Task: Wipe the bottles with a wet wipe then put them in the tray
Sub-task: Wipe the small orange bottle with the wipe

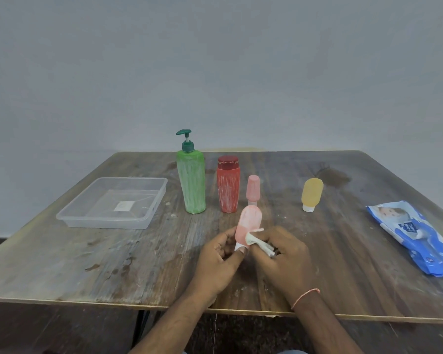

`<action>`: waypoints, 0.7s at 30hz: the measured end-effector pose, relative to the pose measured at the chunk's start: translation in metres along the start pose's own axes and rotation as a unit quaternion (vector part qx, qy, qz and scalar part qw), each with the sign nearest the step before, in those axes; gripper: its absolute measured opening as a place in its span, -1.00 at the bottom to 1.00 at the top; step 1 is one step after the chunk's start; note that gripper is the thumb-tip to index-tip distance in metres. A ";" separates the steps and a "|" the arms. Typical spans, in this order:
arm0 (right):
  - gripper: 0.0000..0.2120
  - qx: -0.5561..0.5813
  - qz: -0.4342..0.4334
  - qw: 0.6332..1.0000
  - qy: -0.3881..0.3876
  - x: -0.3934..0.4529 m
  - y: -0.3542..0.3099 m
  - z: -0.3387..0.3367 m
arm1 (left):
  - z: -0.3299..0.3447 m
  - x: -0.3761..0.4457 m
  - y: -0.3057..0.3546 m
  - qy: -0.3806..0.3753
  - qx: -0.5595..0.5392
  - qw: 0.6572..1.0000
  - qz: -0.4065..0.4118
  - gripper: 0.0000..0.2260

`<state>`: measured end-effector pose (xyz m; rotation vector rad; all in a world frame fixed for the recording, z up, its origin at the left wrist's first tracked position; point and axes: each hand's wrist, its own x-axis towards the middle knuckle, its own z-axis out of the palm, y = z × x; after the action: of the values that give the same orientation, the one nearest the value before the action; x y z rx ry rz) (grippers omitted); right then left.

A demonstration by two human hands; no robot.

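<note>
My left hand [219,254] grips the lower end of a small pink bottle [248,222], held tilted above the table. My right hand [283,254] pinches a crumpled white wet wipe [257,241] against the bottle's right side. Behind them stand a tall green pump bottle [191,185], a red bottle [228,187] with a dark red cap, and a small pink capped bottle [252,189]. A yellow bottle [311,194] stands on its white cap to the right. The clear plastic tray [149,215] sits at the left with no bottles in it.
A blue pack of wet wipes [417,237] lies near the table's right edge. The wooden table [113,264] is worn and stained, with a plain wall behind it. Its front edge runs just under my forearms.
</note>
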<state>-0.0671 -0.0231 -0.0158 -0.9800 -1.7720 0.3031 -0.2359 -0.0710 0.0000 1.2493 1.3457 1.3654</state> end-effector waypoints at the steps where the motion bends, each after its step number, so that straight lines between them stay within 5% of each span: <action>1: -0.90 -0.003 0.007 1.000 -0.007 -0.001 -0.001 -0.001 | 0.000 0.000 0.000 0.004 -0.001 1.000 -0.001 -0.61; 6: -0.93 -0.024 0.074 0.995 0.057 0.004 0.001 0.001 | 0.001 0.000 0.001 -0.008 0.029 0.999 -0.016 -0.59; 10: -0.94 -0.008 0.040 0.999 0.001 0.000 0.002 0.000 | -0.001 0.001 0.000 0.002 0.015 1.000 -0.019 -0.61; 15: -0.92 -0.007 0.098 0.992 0.073 0.004 0.005 0.000 | -0.001 -0.001 0.003 -0.020 0.048 0.998 -0.020 -0.58; 21: -0.97 -0.010 0.097 0.994 0.042 0.003 0.003 0.000 | -0.001 -0.003 0.008 -0.024 0.052 0.998 -0.011 -0.58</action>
<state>-0.0657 -0.0191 -0.0157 -1.1658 -1.6101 0.3606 -0.2353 -0.0749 0.0071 1.3239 1.4071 1.2560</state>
